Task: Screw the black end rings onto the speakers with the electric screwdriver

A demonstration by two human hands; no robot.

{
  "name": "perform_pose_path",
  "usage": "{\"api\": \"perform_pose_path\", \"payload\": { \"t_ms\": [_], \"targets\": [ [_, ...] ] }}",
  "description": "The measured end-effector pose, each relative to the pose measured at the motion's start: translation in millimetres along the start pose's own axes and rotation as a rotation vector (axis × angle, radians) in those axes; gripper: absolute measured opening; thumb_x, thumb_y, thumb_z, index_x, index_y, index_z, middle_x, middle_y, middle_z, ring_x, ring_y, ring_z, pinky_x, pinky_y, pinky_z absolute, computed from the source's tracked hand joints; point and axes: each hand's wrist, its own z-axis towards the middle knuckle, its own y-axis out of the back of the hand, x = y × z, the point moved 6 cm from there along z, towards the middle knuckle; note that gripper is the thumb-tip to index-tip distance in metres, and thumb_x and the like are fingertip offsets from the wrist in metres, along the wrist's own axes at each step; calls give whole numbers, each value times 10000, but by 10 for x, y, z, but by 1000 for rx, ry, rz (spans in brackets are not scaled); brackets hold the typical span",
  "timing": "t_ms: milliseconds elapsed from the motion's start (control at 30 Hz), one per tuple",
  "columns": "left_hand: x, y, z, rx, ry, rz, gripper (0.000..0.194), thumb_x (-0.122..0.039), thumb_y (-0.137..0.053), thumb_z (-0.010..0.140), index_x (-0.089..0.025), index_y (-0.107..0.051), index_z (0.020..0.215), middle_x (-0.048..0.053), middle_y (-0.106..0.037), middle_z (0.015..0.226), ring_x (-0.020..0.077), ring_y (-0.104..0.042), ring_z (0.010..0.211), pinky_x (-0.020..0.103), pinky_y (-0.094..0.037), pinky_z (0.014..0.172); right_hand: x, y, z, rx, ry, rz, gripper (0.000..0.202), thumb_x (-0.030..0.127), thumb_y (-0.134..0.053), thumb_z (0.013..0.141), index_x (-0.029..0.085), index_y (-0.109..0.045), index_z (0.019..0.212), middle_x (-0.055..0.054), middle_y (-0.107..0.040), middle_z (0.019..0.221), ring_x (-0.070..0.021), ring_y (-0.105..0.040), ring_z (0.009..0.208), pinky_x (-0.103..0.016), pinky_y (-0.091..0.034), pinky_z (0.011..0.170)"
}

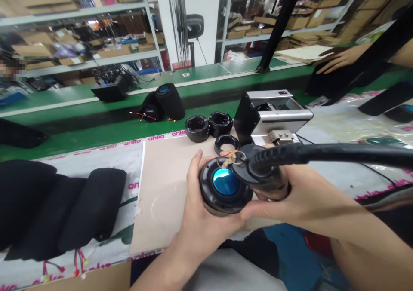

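My left hand [201, 224] is wrapped round a black cylindrical speaker [226, 182], its shiny blue round end facing up. In my right hand [301, 192] is a black electric screwdriver [260, 175], held upright beside the speaker. A thick black cable runs from its top to the right, and a metal ring with a yellowish tie hangs there. The screwdriver's tip is hidden, and so is the speaker's lower part. My right thumb reaches to the speaker's near rim. Just beyond lie a thin black ring [220, 149] and two deeper black rings [197, 130] [220, 125].
A silver and black machine [274, 114] stands behind the screwdriver. Beige board [161, 188] covers the worktop. Black fabric-covered cylinders [93, 200] with loose wires lie left; two more speakers [170, 102] stand on the green conveyor [129, 132]. Another person's hand [342, 59] rests at upper right.
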Motion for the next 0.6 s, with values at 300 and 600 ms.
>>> {"api": "perform_pose_path", "payload": {
  "t_ms": [300,600],
  "targets": [
    [122,107,-66,16,134,107,1287,-429,-1055,707,-398,-240,1703,151,-478,1707,463,-528,1566,680,-474,1274,178,51,178,109,-96,-36,769,427,-1006,622,324,-709,1324,18,-727,926,-170,-636,718,-245,-508,588],
    [59,122,42,35,3,49,1209,-474,-1045,717,-425,-317,1681,106,-560,1634,371,-646,1462,522,-583,1183,17,-62,-24,35,-50,-116,698,567,-959,761,315,-662,1340,-25,-782,1133,-232,-748,873,-280,-573,620]
  ]
}}
